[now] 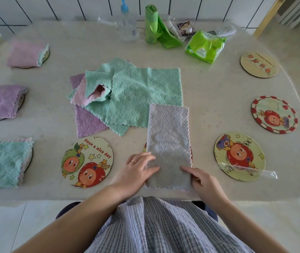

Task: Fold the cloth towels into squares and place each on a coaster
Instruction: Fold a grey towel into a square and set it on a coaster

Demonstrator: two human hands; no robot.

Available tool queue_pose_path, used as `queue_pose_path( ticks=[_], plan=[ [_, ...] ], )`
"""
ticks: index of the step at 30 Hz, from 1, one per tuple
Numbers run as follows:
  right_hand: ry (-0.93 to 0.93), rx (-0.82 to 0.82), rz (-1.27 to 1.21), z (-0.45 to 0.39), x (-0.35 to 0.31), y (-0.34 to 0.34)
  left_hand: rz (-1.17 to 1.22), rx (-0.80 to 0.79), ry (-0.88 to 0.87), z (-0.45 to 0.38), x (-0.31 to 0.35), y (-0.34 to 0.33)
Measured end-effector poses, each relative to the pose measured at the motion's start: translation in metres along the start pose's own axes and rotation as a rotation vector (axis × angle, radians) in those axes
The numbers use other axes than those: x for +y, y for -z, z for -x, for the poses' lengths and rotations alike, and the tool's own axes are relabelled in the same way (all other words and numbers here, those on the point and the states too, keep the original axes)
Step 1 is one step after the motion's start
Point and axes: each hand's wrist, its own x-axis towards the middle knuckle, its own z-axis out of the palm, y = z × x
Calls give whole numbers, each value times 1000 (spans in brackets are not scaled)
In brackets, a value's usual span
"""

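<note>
A grey towel (168, 136), folded into a long strip, lies at the table's near edge over a mostly hidden coaster (191, 154). My left hand (138, 167) rests on the strip's near left side with fingers laid flat. At the near right edge my right hand (198, 177) pinches the strip. A loose pile of green, pink and purple towels (127, 92) sits behind it. Folded towels lie on coasters at the left: pink (26, 54), purple (0, 101), green (4, 162). Bare coasters lie near left (88, 161) and to the right (239, 156), (274, 114), (258, 64).
At the table's back stand a clear spray bottle (126, 24), a green bag roll (152, 22), a green tissue pack (204, 46) and a remote (225, 31). A clear plastic wrapper (246, 168) lies across the near right coaster. The table edge curves on the right.
</note>
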Motion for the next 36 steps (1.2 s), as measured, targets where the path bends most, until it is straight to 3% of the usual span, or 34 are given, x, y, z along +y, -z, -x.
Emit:
queue_pose_path(
  ticks=[5, 8, 11, 24, 31, 36],
  plan=[
    [23, 135, -45, -3, -1, 2, 119, 65, -99, -8, -3, 2],
    [113, 256, 7, -9, -2, 5, 442, 153, 92, -7, 1, 13],
    [193, 358, 12, -18, -10, 12, 607, 180, 240, -15, 5, 25],
    [76, 254, 60, -76, -39, 39, 810, 322, 399, -72, 12, 55],
    [-42, 222, 55, -116, -45, 48, 1105, 224, 460, -96, -3, 47],
    [-91, 194, 28, -138, -45, 53, 878, 262, 488, -111, -12, 46]
  ],
)
